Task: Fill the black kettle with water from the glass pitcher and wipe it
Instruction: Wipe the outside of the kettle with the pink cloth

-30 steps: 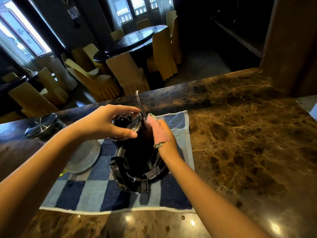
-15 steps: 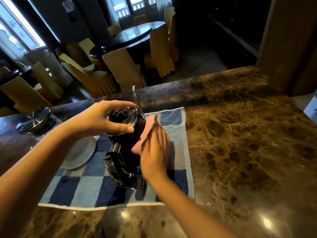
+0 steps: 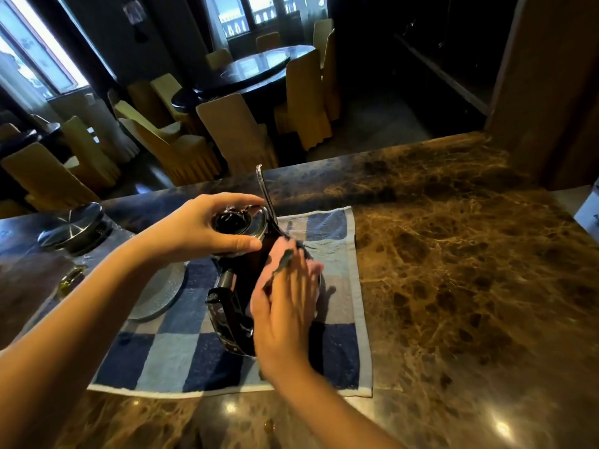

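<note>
The black kettle [image 3: 235,306] stands on a blue checked towel [image 3: 181,354], its handle facing me and its thin spout [image 3: 264,189] rising at the far side. My left hand [image 3: 201,228] grips the kettle's shiny top rim from the left. My right hand [image 3: 285,309] presses a pink cloth [image 3: 277,259] flat against the kettle's right side and hides much of the body. The glass pitcher [image 3: 155,286] with a metal lid [image 3: 69,226] stands at the left, partly on the towel and behind my left arm.
The towel lies on a brown marble counter [image 3: 453,270] that stretches far to the right. A few water drops [image 3: 269,426] sit near the front edge. Beyond the counter are covered chairs [image 3: 233,131] and a round dining table [image 3: 259,69].
My right hand with the pink cloth has slid from the kettle's far upper side down and toward me along its right side. My left hand has kept its hold on the top.
</note>
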Tool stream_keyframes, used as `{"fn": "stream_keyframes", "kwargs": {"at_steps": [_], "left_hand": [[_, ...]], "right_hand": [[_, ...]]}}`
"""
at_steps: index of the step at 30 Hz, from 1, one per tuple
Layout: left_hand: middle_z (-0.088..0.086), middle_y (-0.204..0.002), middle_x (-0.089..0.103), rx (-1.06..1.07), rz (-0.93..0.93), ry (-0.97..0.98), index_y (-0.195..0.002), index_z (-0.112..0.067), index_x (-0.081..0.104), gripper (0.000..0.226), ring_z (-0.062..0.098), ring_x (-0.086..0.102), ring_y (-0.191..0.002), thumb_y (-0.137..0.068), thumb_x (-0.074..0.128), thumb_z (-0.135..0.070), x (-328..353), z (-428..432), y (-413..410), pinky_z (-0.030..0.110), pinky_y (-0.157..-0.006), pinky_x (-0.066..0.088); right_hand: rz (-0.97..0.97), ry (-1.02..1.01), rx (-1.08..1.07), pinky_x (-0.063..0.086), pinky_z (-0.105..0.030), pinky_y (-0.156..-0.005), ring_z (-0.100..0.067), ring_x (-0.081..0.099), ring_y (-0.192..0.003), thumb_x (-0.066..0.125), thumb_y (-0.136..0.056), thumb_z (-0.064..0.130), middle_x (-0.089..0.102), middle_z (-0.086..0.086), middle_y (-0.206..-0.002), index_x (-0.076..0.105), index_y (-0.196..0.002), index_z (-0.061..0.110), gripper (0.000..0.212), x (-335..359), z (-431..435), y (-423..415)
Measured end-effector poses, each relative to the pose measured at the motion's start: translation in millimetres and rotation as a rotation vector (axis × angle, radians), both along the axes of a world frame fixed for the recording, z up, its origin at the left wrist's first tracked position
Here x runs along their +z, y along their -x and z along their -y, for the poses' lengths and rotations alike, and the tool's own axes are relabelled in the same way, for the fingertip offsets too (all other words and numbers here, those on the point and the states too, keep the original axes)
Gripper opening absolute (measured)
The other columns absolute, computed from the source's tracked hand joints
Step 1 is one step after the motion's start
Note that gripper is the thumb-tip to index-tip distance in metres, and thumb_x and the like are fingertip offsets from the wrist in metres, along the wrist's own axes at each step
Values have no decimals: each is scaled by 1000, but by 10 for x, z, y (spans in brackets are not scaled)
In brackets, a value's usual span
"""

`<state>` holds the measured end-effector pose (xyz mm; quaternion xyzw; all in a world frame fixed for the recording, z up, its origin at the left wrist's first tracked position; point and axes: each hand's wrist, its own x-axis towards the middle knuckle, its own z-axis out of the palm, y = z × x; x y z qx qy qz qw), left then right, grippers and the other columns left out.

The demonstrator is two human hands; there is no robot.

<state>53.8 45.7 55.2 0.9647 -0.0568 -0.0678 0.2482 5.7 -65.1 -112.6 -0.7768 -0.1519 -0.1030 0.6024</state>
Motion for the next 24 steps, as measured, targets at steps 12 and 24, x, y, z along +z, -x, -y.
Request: {"fn": "stream_keyframes", "kwargs": {"at_steps": [12, 24], "left_hand": [[-33, -119, 50, -18, -7, 29, -122, -46, 49, 69, -15, 42, -115, -57, 70, -54, -2, -36, 8, 20, -98, 31], [-21, -127, 54, -12, 8, 44, -125, -42, 49, 70, -7, 44, -122, -59, 68, -55, -31, -54, 13, 22, -102, 32]], "right_hand": [[191, 98, 95, -13, -38, -117, -16, -15, -148, 8, -98, 52, -15, 10, -161, -3, -150, 39, 55, -54, -32, 208], [7, -120, 170, -6, -34, -119, -6, -17, -147, 13, -96, 54, -15, 20, -159, -9, -142, 58, 51, -69, 163, 211]]}}
